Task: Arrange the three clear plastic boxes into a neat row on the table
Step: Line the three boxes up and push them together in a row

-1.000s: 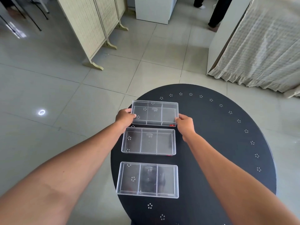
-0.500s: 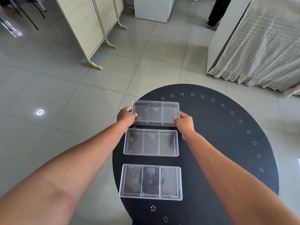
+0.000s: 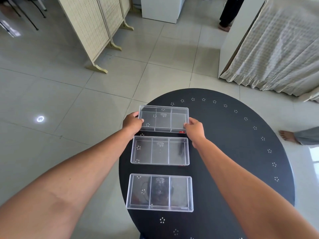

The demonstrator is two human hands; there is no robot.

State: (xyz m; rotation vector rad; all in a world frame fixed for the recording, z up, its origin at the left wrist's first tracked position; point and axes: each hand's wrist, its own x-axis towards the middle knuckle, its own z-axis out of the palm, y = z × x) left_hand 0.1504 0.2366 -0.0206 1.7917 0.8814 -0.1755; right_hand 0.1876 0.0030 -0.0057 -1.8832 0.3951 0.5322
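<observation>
Pale floor tiles [image 3: 86, 104] surround the round black counter [image 3: 233, 152], where three clear plastic boxes sit in a line running away from the person. Both hands grip the far box [image 3: 163, 119] by its short ends, the left hand [image 3: 132, 124] closed on its left end and the right hand [image 3: 194, 127] on its right. Just nearer sits the middle box [image 3: 159, 150], and the near box [image 3: 159, 193] lies a little apart, closest to the person.
</observation>
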